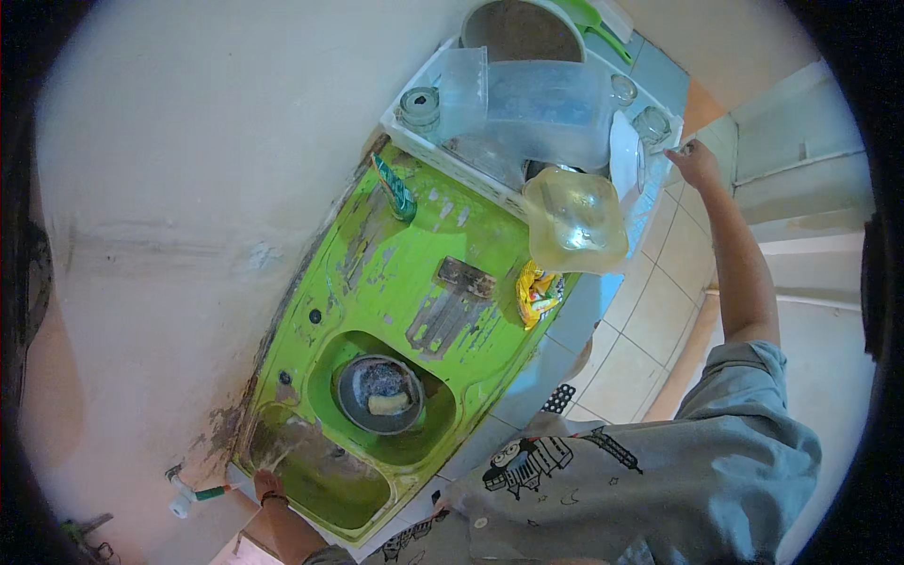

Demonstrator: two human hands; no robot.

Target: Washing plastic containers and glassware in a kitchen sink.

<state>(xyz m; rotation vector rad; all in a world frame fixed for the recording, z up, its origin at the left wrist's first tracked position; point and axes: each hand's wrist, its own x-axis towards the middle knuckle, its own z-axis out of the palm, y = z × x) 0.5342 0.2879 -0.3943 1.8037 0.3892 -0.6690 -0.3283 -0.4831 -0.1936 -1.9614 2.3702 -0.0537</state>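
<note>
My right hand (693,164) is at the right side of the white plastic dish basket (459,169), its fingers closed on a small thing too unclear to name. Beside it in the basket are a glass jar (651,126) and a white plate (626,152). My left hand (268,486) is at the near-left corner of the green double-bowl sink (353,487), by the end of the tap; whether it holds anything cannot be told. Water seems to run into that bowl. The other bowl holds a round grey basin (346,395) with a pale sponge-like block (388,404) in it.
Clear plastic containers (547,106), a yellowish bowl (575,222) and a large pot (522,32) crowd the basket end. On the worn green drainboard lie a green tube-like packet (395,191), a dark block (466,277) and a yellow packet (538,295). A tap (185,494) juts from the wall.
</note>
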